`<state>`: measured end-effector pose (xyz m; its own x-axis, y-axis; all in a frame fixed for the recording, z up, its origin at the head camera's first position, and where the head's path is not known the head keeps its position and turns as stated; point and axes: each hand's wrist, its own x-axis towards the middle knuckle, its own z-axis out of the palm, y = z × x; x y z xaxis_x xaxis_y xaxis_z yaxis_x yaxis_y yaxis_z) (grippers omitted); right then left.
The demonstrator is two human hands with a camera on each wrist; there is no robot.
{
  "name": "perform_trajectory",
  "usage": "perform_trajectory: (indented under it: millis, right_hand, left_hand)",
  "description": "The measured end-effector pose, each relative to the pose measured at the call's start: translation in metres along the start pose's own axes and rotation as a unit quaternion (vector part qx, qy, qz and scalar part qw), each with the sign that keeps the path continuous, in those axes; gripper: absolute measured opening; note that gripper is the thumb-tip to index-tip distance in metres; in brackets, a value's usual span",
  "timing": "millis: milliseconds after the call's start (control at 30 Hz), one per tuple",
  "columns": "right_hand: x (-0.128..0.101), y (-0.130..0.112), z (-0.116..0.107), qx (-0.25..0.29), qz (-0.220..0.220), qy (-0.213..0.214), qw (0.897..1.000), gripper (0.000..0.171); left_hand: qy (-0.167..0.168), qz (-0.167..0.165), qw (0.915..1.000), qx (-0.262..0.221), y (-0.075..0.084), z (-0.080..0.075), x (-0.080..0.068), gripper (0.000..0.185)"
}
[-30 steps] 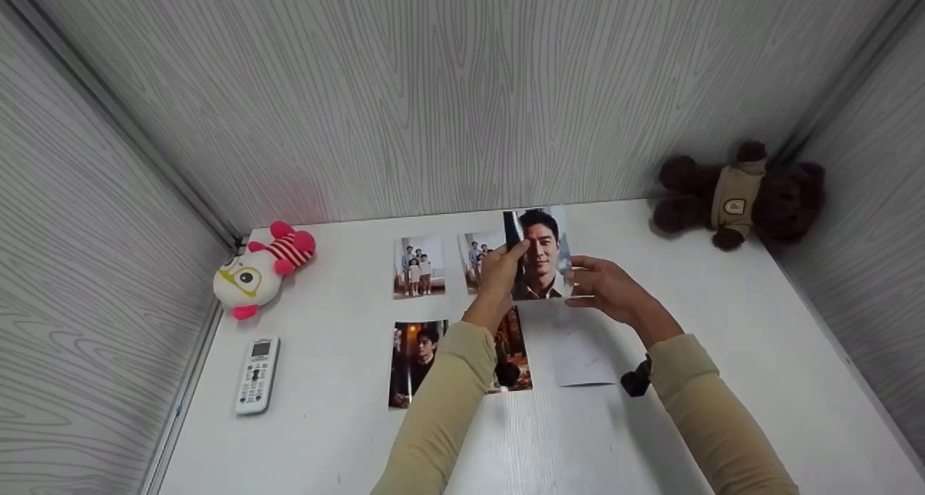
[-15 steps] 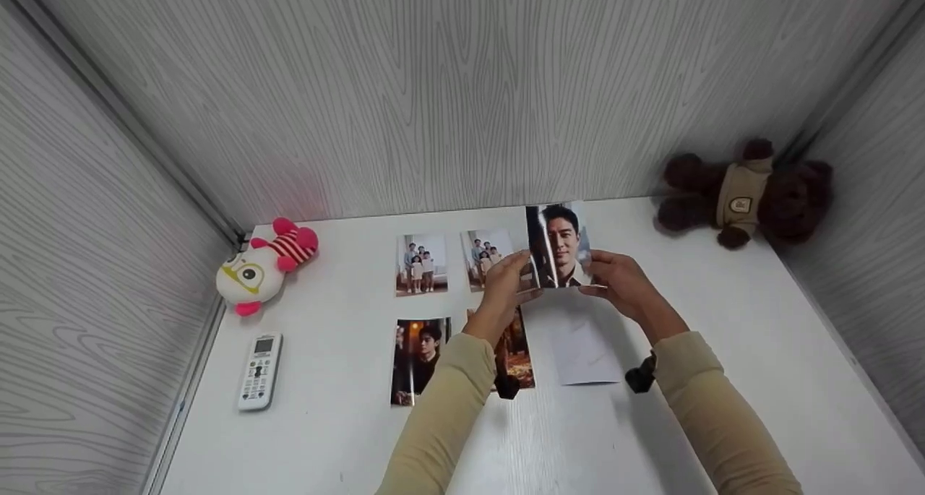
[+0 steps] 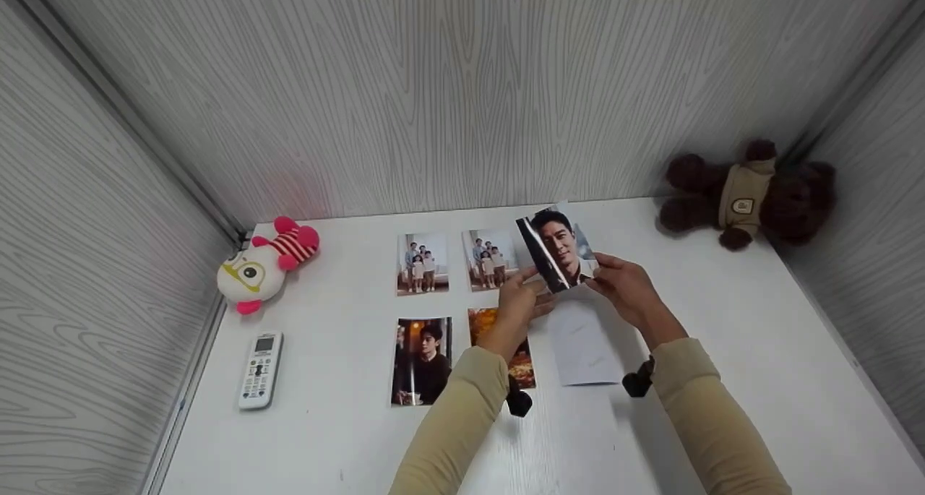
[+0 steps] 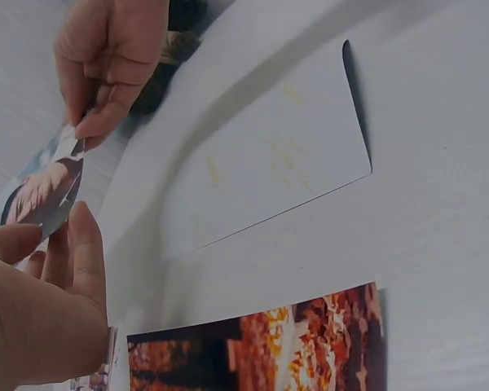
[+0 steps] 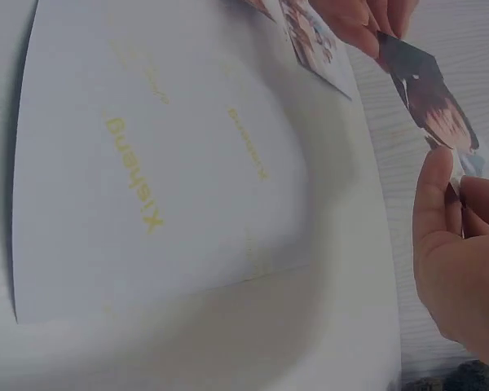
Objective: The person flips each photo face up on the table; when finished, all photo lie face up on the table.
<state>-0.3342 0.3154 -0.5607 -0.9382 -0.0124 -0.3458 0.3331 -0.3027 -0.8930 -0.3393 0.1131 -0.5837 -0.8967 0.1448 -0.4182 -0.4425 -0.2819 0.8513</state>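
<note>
A glossy portrait photo (image 3: 558, 248) is held up above the back of the table, tilted to the left. My right hand (image 3: 630, 289) pinches its lower right corner between thumb and fingers. At the lower left edge, my left hand (image 3: 522, 303) has its thumb and fingers on the photo, which the left wrist view shows between them. Beneath the hands lies a white sheet with faint yellow print (image 5: 138, 175), face plain. An autumn photo (image 3: 522, 368) is partly covered by my left forearm. Beside it is a dark portrait print (image 3: 421, 365).
Two family photos (image 3: 422, 264) lie in the back row, left of my hands. A white remote control (image 3: 261, 372) and a pink-and-white plush toy (image 3: 253, 274) are at the left. A brown teddy bear (image 3: 748, 195) lies in the back right corner.
The portrait photo has shifted right, then tilted to the left. My right hand has closed on its corner, and my left hand has slid down to its lower edge.
</note>
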Motion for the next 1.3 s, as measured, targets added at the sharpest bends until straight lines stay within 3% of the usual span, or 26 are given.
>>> perform_trajectory:
  millis: [333, 600, 933, 1300]
  right_hand:
    - [0.005, 0.006, 0.001, 0.055, 0.022, 0.074, 0.995, 0.047]
    - [0.015, 0.013, 0.000, 0.095, 0.064, 0.090, 0.989, 0.047]
    - [0.018, 0.018, 0.006, 0.048, 0.082, 0.109, 0.989, 0.052]
    - [0.017, 0.017, 0.014, 0.001, 0.088, 0.095, 0.992, 0.056]
  left_hand:
    - [0.010, 0.005, 0.9999, -0.004, -0.010, 0.005, -0.003, 0.046]
    - [0.033, 0.017, 0.9993, -0.008, -0.016, 0.012, -0.004, 0.051]
    - [0.042, 0.025, 0.9988, 0.003, -0.018, 0.016, -0.008, 0.056]
    - [0.042, 0.006, 0.9984, 0.037, -0.018, 0.020, 0.003, 0.054]
